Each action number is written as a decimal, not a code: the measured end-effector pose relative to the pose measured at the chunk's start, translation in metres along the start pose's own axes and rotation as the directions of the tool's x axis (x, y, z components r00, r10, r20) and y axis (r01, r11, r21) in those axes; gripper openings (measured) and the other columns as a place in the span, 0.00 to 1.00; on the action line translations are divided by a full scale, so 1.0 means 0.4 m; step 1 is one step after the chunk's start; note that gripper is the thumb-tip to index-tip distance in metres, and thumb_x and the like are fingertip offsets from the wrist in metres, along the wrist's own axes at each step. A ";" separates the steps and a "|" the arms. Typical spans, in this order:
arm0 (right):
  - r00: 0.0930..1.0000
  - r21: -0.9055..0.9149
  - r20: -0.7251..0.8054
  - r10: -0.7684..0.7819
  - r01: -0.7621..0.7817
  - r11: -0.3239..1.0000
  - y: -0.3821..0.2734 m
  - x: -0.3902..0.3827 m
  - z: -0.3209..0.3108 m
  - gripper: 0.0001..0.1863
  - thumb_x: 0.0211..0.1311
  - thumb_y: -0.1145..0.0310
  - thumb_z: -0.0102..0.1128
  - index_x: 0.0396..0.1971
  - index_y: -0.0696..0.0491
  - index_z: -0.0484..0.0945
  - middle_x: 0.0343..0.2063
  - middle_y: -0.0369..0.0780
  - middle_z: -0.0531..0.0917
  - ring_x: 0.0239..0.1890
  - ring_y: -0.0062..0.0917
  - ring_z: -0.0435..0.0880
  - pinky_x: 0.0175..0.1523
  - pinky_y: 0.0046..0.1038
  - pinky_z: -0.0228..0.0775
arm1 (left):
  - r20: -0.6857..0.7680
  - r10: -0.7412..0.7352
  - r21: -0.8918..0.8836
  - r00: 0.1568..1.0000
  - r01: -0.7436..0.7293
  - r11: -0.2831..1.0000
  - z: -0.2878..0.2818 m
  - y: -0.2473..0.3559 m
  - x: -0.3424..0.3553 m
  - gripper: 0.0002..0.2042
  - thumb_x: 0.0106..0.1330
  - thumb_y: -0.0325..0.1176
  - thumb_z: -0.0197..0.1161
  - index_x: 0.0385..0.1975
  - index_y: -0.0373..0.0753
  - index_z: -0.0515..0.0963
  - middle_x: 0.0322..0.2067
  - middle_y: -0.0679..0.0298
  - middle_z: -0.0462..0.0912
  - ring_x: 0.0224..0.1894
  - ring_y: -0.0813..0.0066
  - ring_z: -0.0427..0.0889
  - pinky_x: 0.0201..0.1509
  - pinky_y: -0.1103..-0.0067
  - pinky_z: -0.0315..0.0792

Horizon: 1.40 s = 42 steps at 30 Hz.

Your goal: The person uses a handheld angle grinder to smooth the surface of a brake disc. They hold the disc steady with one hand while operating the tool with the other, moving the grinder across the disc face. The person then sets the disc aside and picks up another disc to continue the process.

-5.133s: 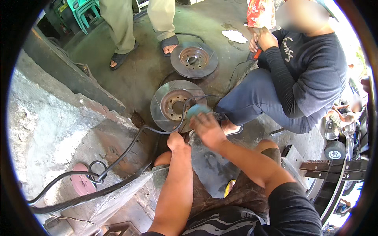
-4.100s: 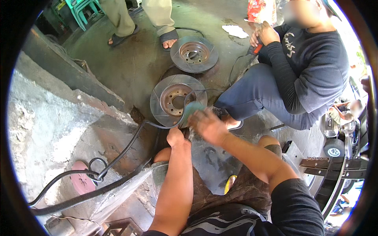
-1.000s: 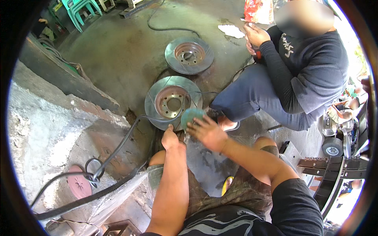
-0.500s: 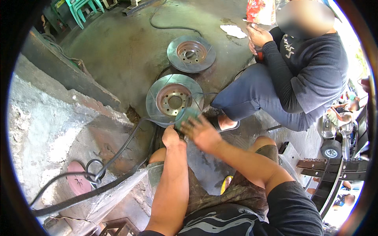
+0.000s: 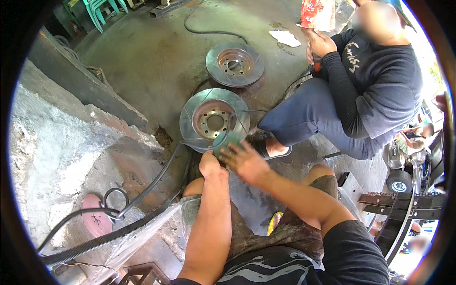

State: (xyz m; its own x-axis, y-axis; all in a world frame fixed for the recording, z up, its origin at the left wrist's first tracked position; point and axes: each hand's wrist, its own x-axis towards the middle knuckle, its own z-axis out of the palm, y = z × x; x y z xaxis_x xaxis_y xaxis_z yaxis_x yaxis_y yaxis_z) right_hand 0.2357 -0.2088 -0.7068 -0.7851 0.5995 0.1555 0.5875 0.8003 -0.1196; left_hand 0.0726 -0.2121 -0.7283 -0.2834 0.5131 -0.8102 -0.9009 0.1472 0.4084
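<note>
My left hand [image 5: 211, 164] is wrapped round what looks like a corded disc grinder, its body mostly hidden by my hands. The grinder's round green disc [image 5: 225, 138] faces up and away from me, above my knees. On the disc's near right side lies my right hand [image 5: 244, 163], fingers spread and slightly blurred. Just beyond the disc, a slotted brake rotor [image 5: 194, 108] with a rusty hub rests flat on the floor, partly covered by it. A second brake rotor [image 5: 254, 71] sits behind the first, a little to the right.
A person [image 5: 387, 90] crouches at the right, holding up a red package [image 5: 317, 15]. A black cable [image 5: 156, 175] loops from the left toward my hands. Near the left wall [image 5: 50, 137] lies a pink sanding disc [image 5: 96, 223]. Green plastic chairs [image 5: 99, 10] stand at the far left.
The view has shifted slightly, so most things sit a little farther right. My right hand stays on the green disc with its fingers slightly moved; my left keeps its hold.
</note>
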 end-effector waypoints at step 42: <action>0.999 -0.114 -0.038 0.031 -0.035 0.993 0.081 -0.012 0.017 0.30 0.66 0.70 0.55 0.70 0.50 0.76 0.72 0.42 0.76 0.77 0.39 0.70 0.83 0.49 0.54 | -0.036 0.069 0.009 0.997 -0.068 0.998 0.025 -0.007 -0.008 0.13 0.80 0.34 0.56 0.54 0.31 0.80 0.52 0.57 0.86 0.47 0.60 0.88 0.50 0.65 0.83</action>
State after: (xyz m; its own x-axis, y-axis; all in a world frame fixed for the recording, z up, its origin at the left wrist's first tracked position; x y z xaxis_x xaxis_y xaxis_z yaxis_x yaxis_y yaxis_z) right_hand 0.2573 -0.1858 -0.7182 -0.7587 0.6234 0.1890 0.6329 0.7741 -0.0126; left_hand 0.0793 -0.2058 -0.7227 -0.3560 0.4914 -0.7948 -0.8765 0.1194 0.4664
